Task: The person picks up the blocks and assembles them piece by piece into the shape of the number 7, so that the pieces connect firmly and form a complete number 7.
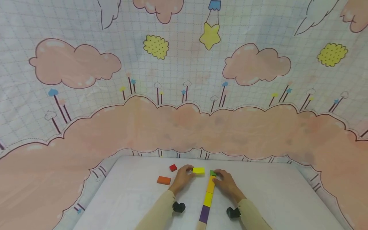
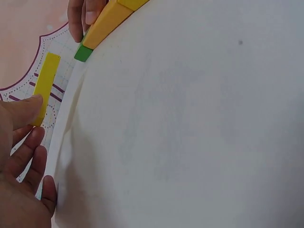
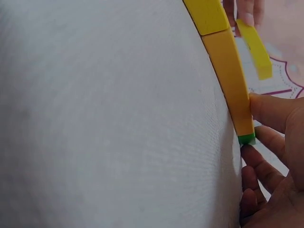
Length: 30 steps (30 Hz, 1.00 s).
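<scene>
My left hand (image 1: 183, 177) pinches a yellow rectangular block (image 1: 198, 171) between thumb and fingers, its free end pointing right toward a row of blocks. At the row's far end, my right hand (image 1: 228, 183) has curled fingers about a small green block (image 1: 213, 172). In the right wrist view, the right thumb (image 3: 270, 110) meets the side of the light-orange block (image 3: 230, 80), and other fingertips lie at the green block (image 3: 246, 139). Behind the light-orange block, nearer me, come a yellow block (image 1: 208, 199) and a purple block (image 1: 204, 214), set end to end.
Left of my left hand lie an orange block (image 1: 164, 180) and a small red block (image 1: 173, 167) on the white tabletop (image 1: 123, 198). A beige block (image 1: 201, 226) shows at the row's near end. A patterned cloth (image 1: 184, 127) hangs behind the table's far edge.
</scene>
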Each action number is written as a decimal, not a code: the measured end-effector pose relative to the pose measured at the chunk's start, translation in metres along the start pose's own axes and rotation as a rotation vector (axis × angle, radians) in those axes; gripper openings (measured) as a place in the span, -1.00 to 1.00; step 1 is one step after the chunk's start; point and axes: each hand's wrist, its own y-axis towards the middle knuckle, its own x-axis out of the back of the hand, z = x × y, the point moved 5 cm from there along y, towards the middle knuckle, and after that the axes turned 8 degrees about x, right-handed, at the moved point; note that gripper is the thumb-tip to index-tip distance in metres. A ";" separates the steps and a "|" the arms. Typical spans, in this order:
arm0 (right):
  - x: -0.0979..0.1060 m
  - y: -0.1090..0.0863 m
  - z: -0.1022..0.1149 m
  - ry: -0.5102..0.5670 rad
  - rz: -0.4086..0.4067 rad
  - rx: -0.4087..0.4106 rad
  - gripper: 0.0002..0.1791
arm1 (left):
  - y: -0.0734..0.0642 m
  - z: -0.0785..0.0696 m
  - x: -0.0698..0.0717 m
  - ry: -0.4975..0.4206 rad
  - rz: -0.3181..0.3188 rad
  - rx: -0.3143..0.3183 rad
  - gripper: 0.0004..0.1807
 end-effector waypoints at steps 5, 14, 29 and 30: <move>-0.001 0.000 0.000 -0.010 -0.001 0.008 -0.53 | -0.001 -0.003 -0.006 -0.007 -0.007 0.022 -0.66; 0.000 -0.001 0.000 -0.024 -0.006 0.016 -0.54 | 0.003 -0.009 -0.016 0.049 -0.051 -0.002 -0.68; 0.001 -0.001 0.001 0.000 0.000 0.025 -0.54 | 0.006 -0.011 -0.029 0.155 -0.137 -0.018 -0.71; 0.001 -0.001 0.001 -0.001 -0.001 0.027 -0.54 | 0.005 -0.012 -0.029 0.161 -0.140 -0.014 -0.71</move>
